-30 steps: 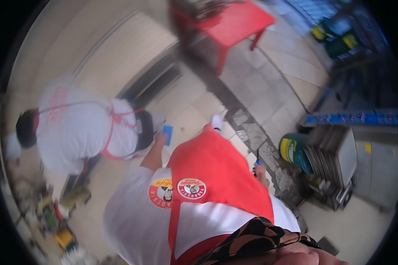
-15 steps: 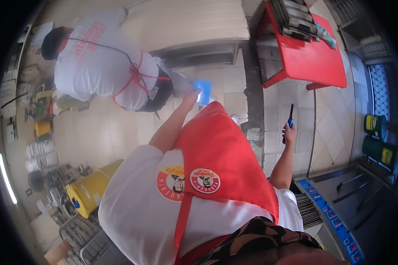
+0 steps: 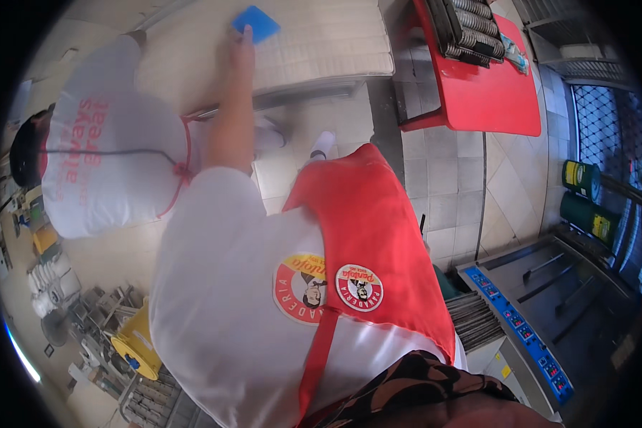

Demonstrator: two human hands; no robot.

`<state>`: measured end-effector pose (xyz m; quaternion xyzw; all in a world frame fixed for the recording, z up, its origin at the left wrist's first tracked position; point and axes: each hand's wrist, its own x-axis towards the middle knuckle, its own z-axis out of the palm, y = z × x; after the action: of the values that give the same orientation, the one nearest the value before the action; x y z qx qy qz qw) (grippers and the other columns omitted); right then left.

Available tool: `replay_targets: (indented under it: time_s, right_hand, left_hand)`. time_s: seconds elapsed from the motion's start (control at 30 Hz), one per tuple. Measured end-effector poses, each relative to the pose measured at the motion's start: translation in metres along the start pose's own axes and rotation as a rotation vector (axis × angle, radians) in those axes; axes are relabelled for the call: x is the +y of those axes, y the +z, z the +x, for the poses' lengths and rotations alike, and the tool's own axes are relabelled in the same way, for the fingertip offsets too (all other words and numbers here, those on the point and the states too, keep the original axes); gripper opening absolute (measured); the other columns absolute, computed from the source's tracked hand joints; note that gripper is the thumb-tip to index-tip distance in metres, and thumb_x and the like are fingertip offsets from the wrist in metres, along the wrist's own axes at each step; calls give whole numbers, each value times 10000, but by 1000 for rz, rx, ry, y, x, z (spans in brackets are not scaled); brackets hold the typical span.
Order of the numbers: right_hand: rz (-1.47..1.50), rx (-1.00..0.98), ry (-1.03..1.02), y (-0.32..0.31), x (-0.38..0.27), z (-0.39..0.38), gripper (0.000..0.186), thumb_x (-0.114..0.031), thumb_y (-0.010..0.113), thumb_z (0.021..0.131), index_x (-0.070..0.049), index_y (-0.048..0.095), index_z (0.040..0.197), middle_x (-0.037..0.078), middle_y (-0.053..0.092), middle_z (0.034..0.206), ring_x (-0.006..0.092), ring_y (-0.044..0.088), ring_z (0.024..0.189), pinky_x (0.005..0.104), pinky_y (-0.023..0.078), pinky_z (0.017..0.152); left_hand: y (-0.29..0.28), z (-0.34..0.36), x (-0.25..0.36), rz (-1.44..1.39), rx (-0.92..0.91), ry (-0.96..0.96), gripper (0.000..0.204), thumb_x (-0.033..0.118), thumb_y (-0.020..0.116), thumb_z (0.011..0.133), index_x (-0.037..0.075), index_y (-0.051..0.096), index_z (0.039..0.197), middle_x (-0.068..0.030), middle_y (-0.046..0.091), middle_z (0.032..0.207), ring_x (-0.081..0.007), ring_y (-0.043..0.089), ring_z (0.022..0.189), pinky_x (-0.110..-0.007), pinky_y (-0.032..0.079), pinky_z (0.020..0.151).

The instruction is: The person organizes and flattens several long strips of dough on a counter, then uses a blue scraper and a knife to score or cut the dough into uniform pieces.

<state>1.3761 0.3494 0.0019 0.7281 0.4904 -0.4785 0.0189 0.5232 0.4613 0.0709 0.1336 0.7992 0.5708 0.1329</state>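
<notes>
My left hand (image 3: 243, 51) reaches out over the pale table (image 3: 321, 43), its fingers on a flat blue plastic dough scraper (image 3: 257, 25). One finger lies along the scraper's face, and the forearm is smeared by motion. Whether the scraper touches the tabletop I cannot tell. My right hand is hidden behind the red apron (image 3: 371, 221) I wear. Just past the apron's right edge shows a thin dark tip, apparently the long-nosed lighter (image 3: 422, 224).
Left of me a co-worker (image 3: 114, 150) in a white shirt bends at the table. A red table (image 3: 492, 100) carries stacked dark metal pans (image 3: 471, 32) at the far right. Near right stands equipment with a blue control panel (image 3: 517, 324). A yellow drum (image 3: 137, 342) is at lower left.
My left hand has moved forward and left with the blue scraper, from above the floor to over the table. My right hand with the long-nosed lighter has dropped behind the apron.
</notes>
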Motion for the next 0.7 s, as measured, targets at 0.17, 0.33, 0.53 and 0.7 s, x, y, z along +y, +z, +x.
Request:
replay_targets:
  time_s: [0.17, 0.33, 0.53, 0.7]
  right_hand:
    - [26, 136, 94, 7, 33, -62, 226, -280, 661, 1010, -67, 603, 966, 33, 587, 661, 157, 591, 555, 332, 468, 462]
    - [72, 226, -1, 28, 6, -49, 228, -275, 662, 1010, -62, 607, 952, 32, 594, 660, 148, 574, 525, 323, 457, 448]
    - [266, 159, 112, -12, -43, -92, 202, -232, 667, 1008, -46, 601, 969, 36, 601, 696, 132, 565, 524, 314, 447, 445]
    - [298, 146, 120, -37, -84, -95, 199, -225, 664, 1016, -44, 584, 1019, 33, 598, 741, 127, 559, 521, 315, 429, 424]
  left_hand:
    - [-12, -80, -21, 1110, -407, 765, 1059, 719, 647, 881, 25, 319, 1611, -196, 308, 1678, -360, 289, 1554, -573, 247, 1245]
    - [-25, -83, -16, 1060, -449, 893, 1106, 776, 553, 885, 80, 191, 1665, -129, 144, 1750, -323, 132, 1614, -687, 123, 1238]
    - [-11, -166, 4, 987, -511, 845, 1096, 787, 518, 896, 66, 206, 1660, -129, 153, 1748, -349, 100, 1616, -681, 88, 1244]
    - [68, -195, 60, 1021, -568, 816, 1119, 801, 531, 882, 35, 241, 1644, -149, 163, 1741, -368, 91, 1614, -723, 62, 1222]
